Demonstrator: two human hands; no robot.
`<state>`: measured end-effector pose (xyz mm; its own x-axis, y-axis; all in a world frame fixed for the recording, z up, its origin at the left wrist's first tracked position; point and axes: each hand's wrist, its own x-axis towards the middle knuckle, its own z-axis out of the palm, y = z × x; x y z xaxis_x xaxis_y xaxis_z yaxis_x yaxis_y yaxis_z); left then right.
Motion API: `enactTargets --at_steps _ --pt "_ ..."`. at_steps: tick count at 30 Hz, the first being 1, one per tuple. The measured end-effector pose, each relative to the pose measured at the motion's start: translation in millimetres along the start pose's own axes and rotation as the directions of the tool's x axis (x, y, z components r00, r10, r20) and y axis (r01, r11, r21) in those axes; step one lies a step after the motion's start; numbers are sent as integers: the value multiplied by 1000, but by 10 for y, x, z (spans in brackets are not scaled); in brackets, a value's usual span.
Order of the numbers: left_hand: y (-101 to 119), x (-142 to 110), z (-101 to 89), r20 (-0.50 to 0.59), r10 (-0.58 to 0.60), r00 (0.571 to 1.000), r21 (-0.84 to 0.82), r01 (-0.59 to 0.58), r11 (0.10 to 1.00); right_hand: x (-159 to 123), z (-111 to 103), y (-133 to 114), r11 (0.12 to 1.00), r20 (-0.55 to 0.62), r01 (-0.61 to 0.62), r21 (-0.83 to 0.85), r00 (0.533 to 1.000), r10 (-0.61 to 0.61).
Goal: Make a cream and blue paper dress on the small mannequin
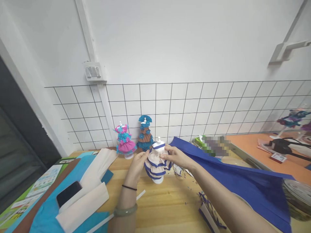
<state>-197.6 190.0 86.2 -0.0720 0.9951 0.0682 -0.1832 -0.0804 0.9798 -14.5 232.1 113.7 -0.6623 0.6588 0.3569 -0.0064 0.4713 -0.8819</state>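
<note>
A miniature dress form [158, 163] stands upright on its white base on the wooden table. It wears a cream crepe paper dress with a tiered, ruffled skirt edged in dark blue and a blue-edged top. My left hand [139, 163] holds the left side of the dress at the waist and upper ruffle, its fingertips partly behind it. From the other side, my right hand [177, 155] grips the dress at the waist, thumb in front. Behind are two more dressed forms, one in a pink and blue dress [126, 145], one in a brown and teal dress [145, 137].
Cream paper strips [85, 202], a phone [69, 193] and blue paper [45, 207] lie at left. Dark blue paper [218, 176] spreads across the right, beside a round clear container [297, 197]. Blue-edged scraps [210, 215] lie near the front. A white grid-lined wall [194, 110] stands behind.
</note>
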Motion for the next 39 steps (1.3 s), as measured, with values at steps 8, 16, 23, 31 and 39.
enactTargets --at_steps 8,16,23,31,39 --pt "-8 6 46 -43 -70 997 -212 59 976 -3 4 -35 1000 25 25 2 999 -25" --pt "31 7 52 -9 -59 998 -243 55 968 -5 24 -76 1000 61 29 11 998 -29" --pt "29 1 52 -73 -96 993 -213 79 974 -13 39 -137 999 123 -8 44 992 3" --pt "-8 7 66 -86 -81 993 -124 70 990 -20 50 -95 1000 65 -12 26 998 11" --pt "46 49 -58 -194 161 968 104 -143 984 -11 56 33 992 -10 -106 68 994 107"
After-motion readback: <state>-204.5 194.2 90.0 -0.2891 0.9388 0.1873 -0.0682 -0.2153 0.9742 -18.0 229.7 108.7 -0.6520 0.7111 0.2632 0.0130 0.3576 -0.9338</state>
